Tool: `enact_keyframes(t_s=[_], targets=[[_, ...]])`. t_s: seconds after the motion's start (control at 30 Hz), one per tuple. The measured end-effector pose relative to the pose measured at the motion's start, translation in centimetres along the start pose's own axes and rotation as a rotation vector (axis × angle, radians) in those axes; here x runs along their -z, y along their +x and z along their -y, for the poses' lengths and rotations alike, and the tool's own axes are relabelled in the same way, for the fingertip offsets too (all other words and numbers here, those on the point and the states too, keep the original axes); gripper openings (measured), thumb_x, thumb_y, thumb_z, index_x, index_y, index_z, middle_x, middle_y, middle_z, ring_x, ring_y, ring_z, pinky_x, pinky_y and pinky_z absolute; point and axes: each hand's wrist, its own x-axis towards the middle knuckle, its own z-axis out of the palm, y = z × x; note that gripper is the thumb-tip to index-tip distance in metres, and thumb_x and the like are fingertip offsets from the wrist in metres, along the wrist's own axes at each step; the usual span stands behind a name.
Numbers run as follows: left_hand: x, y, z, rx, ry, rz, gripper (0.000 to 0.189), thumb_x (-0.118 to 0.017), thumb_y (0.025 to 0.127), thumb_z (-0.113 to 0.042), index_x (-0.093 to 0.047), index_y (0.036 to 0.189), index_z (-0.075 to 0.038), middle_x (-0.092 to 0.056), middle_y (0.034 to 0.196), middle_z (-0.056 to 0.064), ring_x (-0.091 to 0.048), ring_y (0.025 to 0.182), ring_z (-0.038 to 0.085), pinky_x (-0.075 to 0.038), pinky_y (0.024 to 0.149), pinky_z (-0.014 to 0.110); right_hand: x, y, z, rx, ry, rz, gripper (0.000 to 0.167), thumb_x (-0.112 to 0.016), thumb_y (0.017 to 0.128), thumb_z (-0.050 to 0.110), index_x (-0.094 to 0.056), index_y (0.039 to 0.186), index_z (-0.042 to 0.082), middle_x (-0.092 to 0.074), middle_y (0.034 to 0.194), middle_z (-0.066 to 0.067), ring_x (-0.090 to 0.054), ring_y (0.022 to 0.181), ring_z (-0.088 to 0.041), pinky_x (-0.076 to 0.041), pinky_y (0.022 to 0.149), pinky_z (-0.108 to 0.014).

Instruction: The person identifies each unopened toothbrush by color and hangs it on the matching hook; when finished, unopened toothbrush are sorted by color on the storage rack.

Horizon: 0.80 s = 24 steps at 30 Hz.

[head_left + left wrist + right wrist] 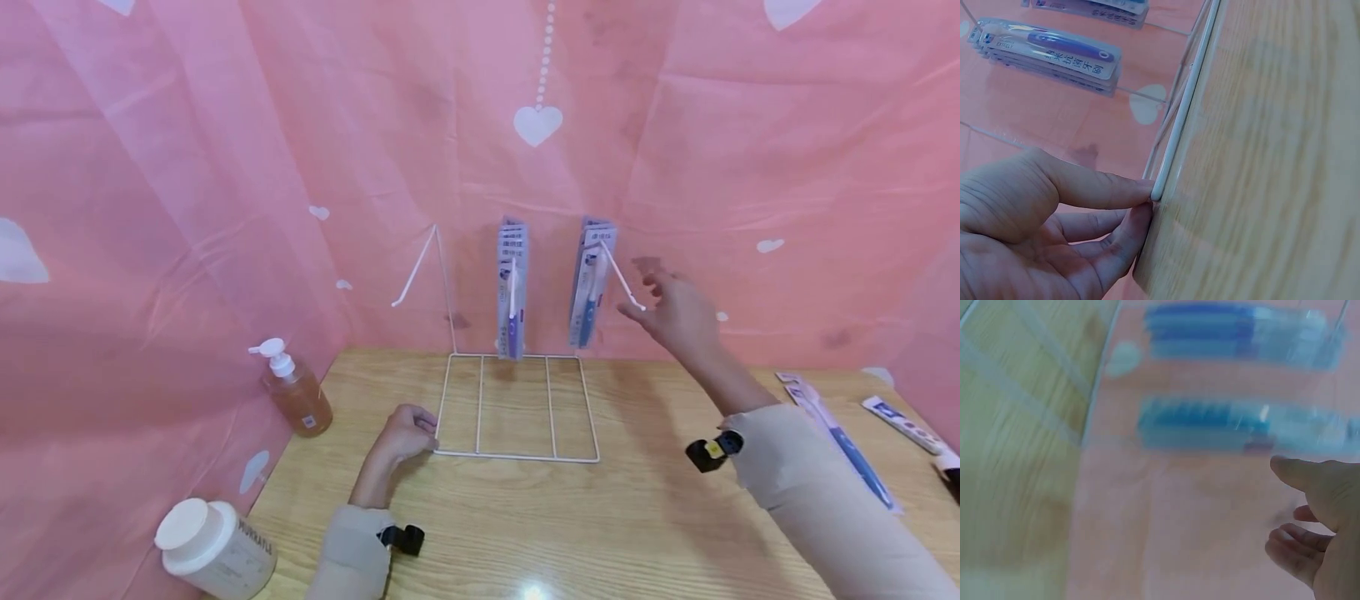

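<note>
A white wire display rack (517,457) stands on the wooden table against the pink cloth. My left hand (405,432) pinches its front left corner between thumb and fingers, seen closely on the white wire (1179,137) in the left wrist view. Several packs of purple toothbrushes (513,325) hang from the middle hook, and packs of blue toothbrushes (588,321) from the right one. Nothing hangs on the left hook (414,268). Just right of the right hook's tip, my right hand (681,317) is raised with loosely bent fingers and holds nothing. The right wrist view is blurred.
On the table's right lie a packaged blue toothbrush (851,450) and a toothpaste tube (903,427). An amber pump bottle (300,402) and a white lidded jar (225,557) stand at the left. Pink cloth (390,108) hangs behind and along the sides.
</note>
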Motion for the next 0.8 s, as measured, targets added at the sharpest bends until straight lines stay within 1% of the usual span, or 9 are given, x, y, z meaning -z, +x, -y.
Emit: enact_keyframes(t_s=[0.07, 0.17, 0.33, 0.4, 0.5, 0.6, 0.7, 0.73, 0.8], targets=[[0.1, -0.1, 0.0, 0.000, -0.003, -0.003, 0.034, -0.075, 0.069, 0.011, -0.065, 0.101, 0.006, -0.061, 0.091, 0.012, -0.058, 0.084, 0.025, -0.053, 0.076, 0.035, 0.6, -0.6, -2.3, -0.046, -0.068, 0.043, 0.059, -0.076, 0.087, 0.035, -0.057, 0.123, -0.007, -0.061, 0.107, -0.031, -0.061, 0.090, -0.043, -0.050, 0.068, -0.054], [0.1, -0.2, 0.1, 0.000, -0.009, -0.002, 0.034, -0.074, 0.069, 0.012, -0.065, 0.102, 0.007, -0.061, 0.091, 0.012, -0.058, 0.084, 0.025, -0.053, 0.076, 0.035, 1.7, -1.4, -6.3, -0.101, -0.137, 0.104, 0.061, -0.072, 0.089, 0.041, -0.058, 0.116, -0.012, -0.061, 0.105, -0.035, -0.061, 0.089, -0.045, -0.050, 0.065, -0.054], [0.0, -0.2, 0.4, -0.005, -0.013, 0.003, 0.034, -0.074, 0.069, 0.012, -0.065, 0.102, 0.007, -0.060, 0.092, 0.013, -0.058, 0.084, 0.025, -0.053, 0.076, 0.035, 4.5, -3.0, -13.4, -0.186, -0.186, 0.291, 0.071, -0.062, 0.094, 0.047, -0.051, 0.117, -0.020, -0.058, 0.105, -0.040, -0.060, 0.087, -0.048, -0.050, 0.064, -0.055], [-0.1, -0.2, 0.4, -0.004, -0.014, 0.005, 0.034, -0.074, 0.069, 0.011, -0.065, 0.102, 0.007, -0.060, 0.092, 0.012, -0.058, 0.085, 0.025, -0.053, 0.076, 0.035, 5.4, -3.7, -16.0, -0.208, -0.204, 0.344, 0.075, -0.060, 0.095, 0.048, -0.049, 0.115, -0.023, -0.057, 0.103, -0.042, -0.061, 0.081, -0.047, -0.050, 0.064, -0.055], [-0.1, -0.2, 0.5, -0.002, -0.018, 0.006, 0.034, -0.074, 0.069, 0.011, -0.065, 0.102, 0.007, -0.060, 0.092, 0.012, -0.058, 0.085, 0.025, -0.053, 0.076, 0.035, 5.9, -4.8, -19.4, -0.218, -0.238, 0.373, 0.075, -0.059, 0.096, 0.045, -0.049, 0.111, -0.028, -0.056, 0.100, -0.044, -0.061, 0.073, -0.045, -0.050, 0.063, -0.056], [-0.1, -0.3, 0.4, 0.001, -0.026, 0.005, 0.035, -0.073, 0.069, 0.012, -0.065, 0.102, 0.007, -0.060, 0.092, 0.012, -0.058, 0.085, 0.025, -0.053, 0.076, 0.035, 5.7, -6.0, -22.1, -0.243, -0.260, 0.389, 0.073, -0.059, 0.097, 0.040, -0.046, 0.113, -0.030, -0.054, 0.104, -0.047, -0.059, 0.078, -0.054, -0.049, 0.066, -0.059], [-0.2, -0.2, 0.2, -0.002, -0.025, 0.010, 0.035, -0.073, 0.070, 0.011, -0.065, 0.103, 0.006, -0.061, 0.093, 0.012, -0.058, 0.086, 0.025, -0.053, 0.076, 0.034, 5.4, -7.4, -24.1, -0.281, -0.263, 0.395, 0.068, -0.060, 0.095, 0.034, -0.046, 0.110, -0.031, -0.053, 0.105, -0.048, -0.056, 0.085, -0.060, -0.048, 0.068, -0.062], [-0.2, -0.2, 0.2, -0.007, -0.023, 0.012, 0.035, -0.073, 0.070, 0.011, -0.065, 0.103, 0.006, -0.061, 0.093, 0.012, -0.059, 0.085, 0.025, -0.053, 0.077, 0.034, 5.3, -7.9, -24.6, -0.295, -0.262, 0.402, 0.067, -0.060, 0.095, 0.033, -0.046, 0.109, -0.030, -0.053, 0.103, -0.047, -0.056, 0.084, -0.060, -0.048, 0.067, -0.061], [-0.3, -0.2, 0.0, -0.009, -0.019, 0.012, 0.035, -0.074, 0.070, 0.010, -0.066, 0.103, 0.006, -0.061, 0.093, 0.012, -0.059, 0.085, 0.024, -0.053, 0.076, 0.034, 5.0, -8.7, -25.4, -0.325, -0.247, 0.403, 0.056, -0.059, 0.095, 0.030, -0.052, 0.097, -0.025, -0.059, 0.086, -0.038, -0.058, 0.072, -0.051, -0.048, 0.060, -0.054]])
